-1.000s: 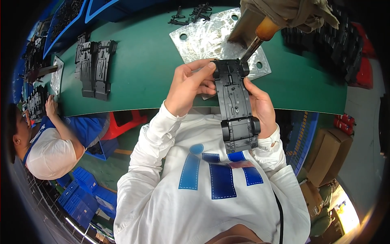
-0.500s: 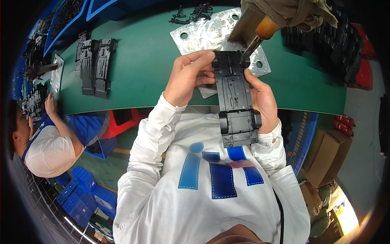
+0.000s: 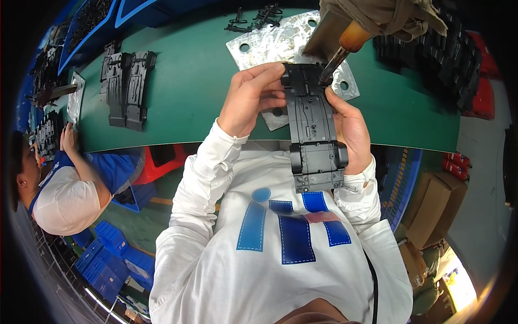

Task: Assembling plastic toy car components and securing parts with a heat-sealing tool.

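A long black plastic chassis plate point(image 3: 312, 127), with moulded wheel arches and ribs, is held between my two hands over the near edge of the green table. My left hand point(image 3: 251, 97) pinches its far left corner, thumb on top. On the other side, my right hand point(image 3: 349, 127) grips the plate's right edge, the thumb near the far end. A metal rod with an amber-coloured collar point(image 3: 345, 48) slants down from a cloth-wrapped machine head, its tip at the plate's far right corner. Whether the tip touches the plate I cannot tell. Behind the plate lies a silvery metal base plate point(image 3: 270, 51) with round holes.
More black chassis plates point(image 3: 127, 89) lie on the green table point(image 3: 189, 81) at left, and a pile of black parts point(image 3: 431, 65) at right. Small black pieces point(image 3: 264, 17) rest at the back. Blue bins point(image 3: 86, 32) stand far left. A co-worker point(image 3: 70, 189) sits at left.
The chassis plate has shifted slightly away from me, its far end now a little farther under the rod. Both hands keep their hold. The co-worker's hands have moved slightly.
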Demonstrator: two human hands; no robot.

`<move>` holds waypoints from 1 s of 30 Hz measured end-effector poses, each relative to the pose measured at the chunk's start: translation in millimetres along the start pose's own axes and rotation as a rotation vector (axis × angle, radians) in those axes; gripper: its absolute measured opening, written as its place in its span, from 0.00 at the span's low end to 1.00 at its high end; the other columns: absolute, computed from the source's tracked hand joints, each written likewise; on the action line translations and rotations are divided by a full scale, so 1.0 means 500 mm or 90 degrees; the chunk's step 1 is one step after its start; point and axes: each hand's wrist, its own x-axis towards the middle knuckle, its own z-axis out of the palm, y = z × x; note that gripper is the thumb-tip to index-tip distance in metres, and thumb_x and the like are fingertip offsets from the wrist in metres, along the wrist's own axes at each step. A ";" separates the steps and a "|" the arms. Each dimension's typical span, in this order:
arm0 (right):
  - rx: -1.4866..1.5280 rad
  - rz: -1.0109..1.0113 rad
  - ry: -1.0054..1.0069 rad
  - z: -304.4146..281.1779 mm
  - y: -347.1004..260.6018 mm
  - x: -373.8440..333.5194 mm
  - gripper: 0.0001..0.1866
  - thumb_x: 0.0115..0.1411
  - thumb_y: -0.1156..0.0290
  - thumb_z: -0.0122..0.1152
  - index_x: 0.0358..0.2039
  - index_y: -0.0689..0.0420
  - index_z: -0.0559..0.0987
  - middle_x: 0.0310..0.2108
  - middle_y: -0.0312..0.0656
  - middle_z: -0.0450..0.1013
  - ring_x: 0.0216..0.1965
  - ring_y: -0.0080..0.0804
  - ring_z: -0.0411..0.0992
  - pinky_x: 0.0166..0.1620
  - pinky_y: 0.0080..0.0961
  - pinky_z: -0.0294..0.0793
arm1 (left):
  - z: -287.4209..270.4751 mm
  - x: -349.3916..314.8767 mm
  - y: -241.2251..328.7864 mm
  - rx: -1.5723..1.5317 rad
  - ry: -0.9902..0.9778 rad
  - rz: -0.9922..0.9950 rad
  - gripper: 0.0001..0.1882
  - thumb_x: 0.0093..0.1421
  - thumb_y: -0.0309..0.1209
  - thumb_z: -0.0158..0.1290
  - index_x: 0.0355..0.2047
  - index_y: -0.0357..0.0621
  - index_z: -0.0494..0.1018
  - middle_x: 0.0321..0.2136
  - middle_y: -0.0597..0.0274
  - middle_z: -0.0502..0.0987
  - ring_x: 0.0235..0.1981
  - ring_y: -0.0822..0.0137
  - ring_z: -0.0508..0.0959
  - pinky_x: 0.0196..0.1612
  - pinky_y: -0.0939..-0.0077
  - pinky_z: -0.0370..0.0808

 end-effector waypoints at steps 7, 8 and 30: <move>-0.048 -0.024 0.006 -0.002 -0.003 0.001 0.16 0.67 0.65 0.52 0.50 0.62 0.73 0.43 0.50 0.77 0.41 0.40 0.79 0.46 0.36 0.80 | 0.003 -0.002 0.005 -0.002 -0.006 0.001 0.18 0.61 0.39 0.56 0.44 0.37 0.76 0.26 0.65 0.76 0.28 0.74 0.75 0.35 0.80 0.76; -0.048 -0.024 0.007 -0.001 -0.003 0.001 0.16 0.67 0.65 0.52 0.50 0.62 0.73 0.43 0.50 0.77 0.41 0.40 0.79 0.46 0.36 0.80 | 0.002 -0.002 0.004 -0.002 -0.006 0.001 0.18 0.61 0.39 0.56 0.44 0.37 0.76 0.26 0.65 0.76 0.28 0.74 0.75 0.35 0.80 0.76; -0.025 -0.010 0.017 0.007 0.002 0.005 0.16 0.67 0.65 0.52 0.50 0.62 0.73 0.43 0.50 0.77 0.41 0.40 0.79 0.46 0.36 0.80 | -0.003 -0.002 0.010 -0.008 -0.006 -0.003 0.17 0.62 0.39 0.55 0.43 0.38 0.77 0.26 0.66 0.77 0.28 0.75 0.75 0.35 0.80 0.76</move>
